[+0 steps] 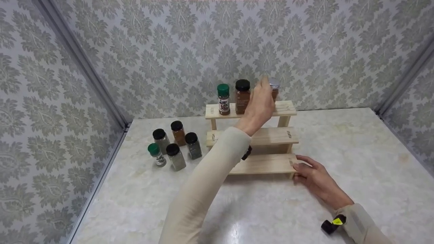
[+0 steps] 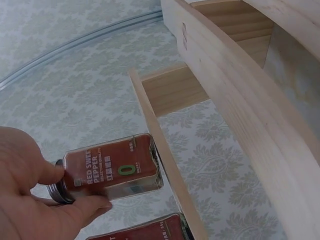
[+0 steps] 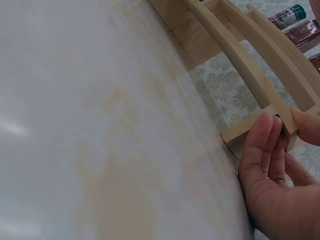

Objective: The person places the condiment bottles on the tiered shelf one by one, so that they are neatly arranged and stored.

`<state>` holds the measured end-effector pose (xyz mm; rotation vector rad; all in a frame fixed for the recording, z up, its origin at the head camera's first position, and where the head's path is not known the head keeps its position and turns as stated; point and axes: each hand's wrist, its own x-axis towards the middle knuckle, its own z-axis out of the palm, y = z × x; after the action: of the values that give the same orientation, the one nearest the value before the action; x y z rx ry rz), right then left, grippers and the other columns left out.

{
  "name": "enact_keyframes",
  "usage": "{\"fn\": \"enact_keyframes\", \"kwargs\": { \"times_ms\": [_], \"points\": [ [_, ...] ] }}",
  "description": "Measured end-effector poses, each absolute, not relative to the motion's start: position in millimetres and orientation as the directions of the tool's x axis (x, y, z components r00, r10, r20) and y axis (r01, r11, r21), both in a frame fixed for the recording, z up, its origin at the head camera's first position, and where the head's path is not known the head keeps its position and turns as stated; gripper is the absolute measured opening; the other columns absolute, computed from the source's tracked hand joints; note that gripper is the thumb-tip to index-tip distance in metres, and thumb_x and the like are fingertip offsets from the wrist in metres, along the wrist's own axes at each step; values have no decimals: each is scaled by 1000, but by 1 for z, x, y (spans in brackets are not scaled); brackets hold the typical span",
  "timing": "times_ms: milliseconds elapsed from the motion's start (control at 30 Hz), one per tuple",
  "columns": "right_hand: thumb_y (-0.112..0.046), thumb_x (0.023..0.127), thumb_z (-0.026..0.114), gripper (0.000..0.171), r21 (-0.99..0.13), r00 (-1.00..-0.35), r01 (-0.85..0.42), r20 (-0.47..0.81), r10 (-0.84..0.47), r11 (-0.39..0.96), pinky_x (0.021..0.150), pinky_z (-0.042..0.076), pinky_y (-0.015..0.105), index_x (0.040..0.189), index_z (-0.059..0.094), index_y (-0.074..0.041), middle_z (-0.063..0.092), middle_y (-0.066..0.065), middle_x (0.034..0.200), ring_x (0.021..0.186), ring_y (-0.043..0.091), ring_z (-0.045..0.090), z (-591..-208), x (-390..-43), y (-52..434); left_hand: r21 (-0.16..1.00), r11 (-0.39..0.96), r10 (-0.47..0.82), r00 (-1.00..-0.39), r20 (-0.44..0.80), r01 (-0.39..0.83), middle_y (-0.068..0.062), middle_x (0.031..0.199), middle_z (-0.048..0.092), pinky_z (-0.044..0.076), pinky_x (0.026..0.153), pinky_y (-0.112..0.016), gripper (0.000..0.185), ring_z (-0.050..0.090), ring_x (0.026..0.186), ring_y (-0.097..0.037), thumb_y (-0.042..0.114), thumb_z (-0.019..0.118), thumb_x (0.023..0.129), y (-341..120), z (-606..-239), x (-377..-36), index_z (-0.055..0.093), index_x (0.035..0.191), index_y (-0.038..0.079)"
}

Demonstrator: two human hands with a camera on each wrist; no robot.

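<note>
My left hand (image 1: 260, 103) is at the top tier of a three-tier wooden spice rack (image 1: 271, 135). Its thumb and fingers grip a glass spice jar (image 2: 112, 167) by the metal lid; the label reads "RED SWEE PEPPER" and the contents are red. In the left wrist view the jar's base is right at the top shelf's board. From the head, this hand partly covers the jar. Down at the lowest shelf, my right hand (image 1: 317, 179) pinches the right end of the board, thumb on one side and fingers on the other.
A green-capped shaker (image 1: 223, 100) and a black-capped jar of red spice (image 1: 242, 96) stand on the top shelf. Left of the rack, several spice jars (image 1: 176, 157) with black or green caps stand on the marbled table (image 1: 135, 203). Patterned walls (image 1: 190, 40) rise behind and beside.
</note>
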<state>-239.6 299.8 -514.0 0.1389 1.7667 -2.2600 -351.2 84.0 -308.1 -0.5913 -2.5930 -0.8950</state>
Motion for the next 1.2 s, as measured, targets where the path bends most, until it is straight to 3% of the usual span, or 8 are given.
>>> {"fn": "enact_keyframes", "kwargs": {
  "times_ms": [133,300,567,900,1200],
  "points": [
    [-16,105,72,73,-938,-960,266,-235,-153,-223,79,61,32,163,29,-6,70,1,110,90,15,69,-514,-240,300,476,717,276,-834,478,510,-20,147,58,54,111,-27,45,62,137,-29,-3,47,110,83,-308,-349,42,154,-4],
    [-15,105,71,73,-937,-961,261,-228,-158,-232,78,61,32,163,27,-6,70,2,112,89,16,69,-514,-239,300,436,713,328,-811,485,549,-17,163,45,53,113,-28,48,55,145,-29,1,50,111,80,-308,-346,43,159,1],
    [-17,104,73,73,-937,-961,264,-236,-143,-230,81,61,32,163,30,-7,71,2,112,91,15,70,-513,-240,300,405,709,344,-785,515,577,-17,162,45,59,102,-26,46,64,133,-28,4,52,111,76,-312,-349,45,157,4],
    [-18,104,72,73,-939,-958,274,-248,-144,-208,82,62,32,164,31,-8,72,1,116,92,15,70,-517,-239,295,407,734,324,-807,493,543,-17,164,44,53,111,-24,54,58,142,-29,-3,58,106,67,-309,-344,44,158,1],
    [-19,105,72,76,-940,-959,273,-249,-139,-203,82,61,31,165,28,-8,71,2,120,92,14,70,-512,-238,299,371,632,405,-698,591,680,-13,159,52,49,118,-33,51,57,142,-27,17,62,110,23,-293,-312,48,157,5]
  ]
}}
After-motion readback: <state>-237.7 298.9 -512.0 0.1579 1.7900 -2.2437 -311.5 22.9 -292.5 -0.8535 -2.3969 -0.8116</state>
